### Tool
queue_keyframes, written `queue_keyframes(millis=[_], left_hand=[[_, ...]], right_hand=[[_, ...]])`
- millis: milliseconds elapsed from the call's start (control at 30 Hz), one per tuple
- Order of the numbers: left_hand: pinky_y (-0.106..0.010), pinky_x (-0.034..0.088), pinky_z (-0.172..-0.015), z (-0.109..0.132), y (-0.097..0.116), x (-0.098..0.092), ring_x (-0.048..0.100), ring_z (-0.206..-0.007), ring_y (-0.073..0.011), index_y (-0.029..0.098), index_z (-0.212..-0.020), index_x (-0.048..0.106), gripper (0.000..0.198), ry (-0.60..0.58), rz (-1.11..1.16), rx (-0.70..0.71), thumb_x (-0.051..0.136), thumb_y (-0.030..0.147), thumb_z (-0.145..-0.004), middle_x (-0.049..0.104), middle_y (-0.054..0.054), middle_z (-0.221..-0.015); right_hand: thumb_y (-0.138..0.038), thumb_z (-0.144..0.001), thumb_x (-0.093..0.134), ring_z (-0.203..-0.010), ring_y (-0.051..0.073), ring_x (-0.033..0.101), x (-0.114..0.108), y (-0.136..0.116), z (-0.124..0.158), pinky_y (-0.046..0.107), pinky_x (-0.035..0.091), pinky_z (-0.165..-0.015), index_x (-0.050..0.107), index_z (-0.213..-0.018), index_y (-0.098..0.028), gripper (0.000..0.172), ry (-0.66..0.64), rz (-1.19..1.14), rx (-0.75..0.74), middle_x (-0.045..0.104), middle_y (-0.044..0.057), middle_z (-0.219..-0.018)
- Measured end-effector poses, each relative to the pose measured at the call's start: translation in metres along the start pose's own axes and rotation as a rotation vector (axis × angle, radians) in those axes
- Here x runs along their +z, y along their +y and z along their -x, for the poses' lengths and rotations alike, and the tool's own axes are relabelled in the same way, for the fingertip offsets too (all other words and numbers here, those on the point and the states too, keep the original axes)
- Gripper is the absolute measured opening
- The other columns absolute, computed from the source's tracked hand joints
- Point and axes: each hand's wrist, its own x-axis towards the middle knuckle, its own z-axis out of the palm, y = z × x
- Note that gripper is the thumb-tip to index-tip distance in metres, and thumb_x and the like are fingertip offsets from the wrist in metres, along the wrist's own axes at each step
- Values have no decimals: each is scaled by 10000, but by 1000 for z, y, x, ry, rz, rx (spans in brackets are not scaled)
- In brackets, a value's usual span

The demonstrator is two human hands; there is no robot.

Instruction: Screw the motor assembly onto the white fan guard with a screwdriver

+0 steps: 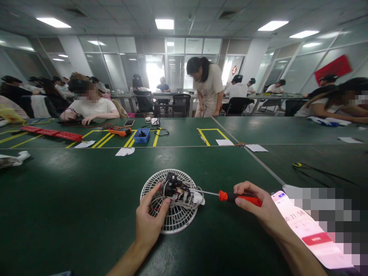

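Note:
A round white fan grille lies flat on the green table in front of me. On top of it sits a small motor unit with black and white parts and thin wires. My left hand pinches the left side of this unit with thumb and fingers. My right hand is closed round the red handle of a screwdriver. Its thin metal shaft points left and its tip reaches the motor unit.
A phone showing a timer lies by my right wrist. A black cable runs at the right. Paper slips, a blue tray, an orange meter and red strips lie further back. Other people sit or stand at the far tables.

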Motion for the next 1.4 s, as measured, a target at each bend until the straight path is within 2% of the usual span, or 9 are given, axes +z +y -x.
queue_keyframes(millis=[67, 167, 333, 533, 633, 767, 1100, 1233, 1400], left_hand=[[-487, 498, -1132, 0, 0, 0, 681, -1215, -287, 263, -1335, 672, 507, 0, -5, -3, 737, 455, -870, 708, -86, -1333], [-489, 494, -1135, 0, 0, 0, 682, -1209, -289, 252, -1340, 669, 513, -6, -5, 0, 732, 455, -874, 710, -93, -1330], [-490, 492, -1136, -1, 0, 0, 674, -1224, -286, 247, -1346, 664, 506, -18, 14, -4, 728, 444, -883, 695, -103, -1354], [-470, 502, -1127, 1, -1, -1, 687, -1200, -282, 242, -1339, 669, 518, -1, 22, -16, 742, 450, -871, 705, -103, -1338], [-471, 502, -1129, 1, -1, 0, 697, -1185, -280, 247, -1332, 674, 508, 2, 26, -15, 742, 450, -871, 713, -99, -1325], [-473, 503, -1129, 0, 1, 1, 701, -1180, -281, 243, -1340, 669, 511, -1, 35, -10, 735, 451, -877, 713, -104, -1322], [-472, 504, -1128, 1, -1, 0, 694, -1194, -282, 238, -1341, 668, 513, -2, 23, -2, 735, 448, -878, 711, -107, -1327], [-473, 492, -1139, 0, 0, 0, 688, -1202, -284, 231, -1335, 673, 513, -2, 10, 5, 732, 452, -876, 712, -109, -1324], [-466, 502, -1128, 0, 0, 0, 683, -1210, -285, 239, -1326, 679, 507, 4, 11, 11, 736, 457, -871, 710, -102, -1330]], right_hand=[[-582, -840, 746, -754, 219, 675, 2, -2, 1, 312, 549, -659, 690, -887, -242, 347, -5, 0, 66, 693, 32, -869], [-762, -904, 511, -505, 193, 617, 6, -5, 1, 295, 481, -450, 693, -1043, -226, 584, -3, 20, 230, 691, 30, -684], [-706, -849, 653, -375, 136, 483, 6, -6, 1, 234, 347, -352, 671, -1112, -232, 542, 18, 71, 248, 575, -45, -508], [-513, -783, 829, -596, 185, 636, 4, 1, 0, 281, 496, -469, 677, -1077, -239, 430, 13, -82, 135, 679, 13, -799], [-444, -726, 883, -759, 228, 693, 3, 2, -1, 336, 579, -657, 700, -1044, -251, 414, 20, -78, 84, 705, 34, -891], [-411, -640, 934, -939, 291, 715, 0, 1, 0, 395, 588, -850, 708, -1003, -257, 455, 30, -35, 55, 718, 53, -926], [-388, -681, 915, -983, 300, 724, -1, -4, 3, 429, 597, -904, 726, -1057, -280, 434, -4, 31, 46, 739, 56, -987], [-494, -702, 898, -820, 273, 733, 1, -2, 1, 385, 626, -697, 698, -1096, -254, 503, 43, 0, 118, 746, 70, -958], [-628, -725, 842, -484, 181, 608, 4, 1, -1, 288, 469, -419, 664, -1102, -232, 574, 27, -8, 222, 688, 6, -670]])
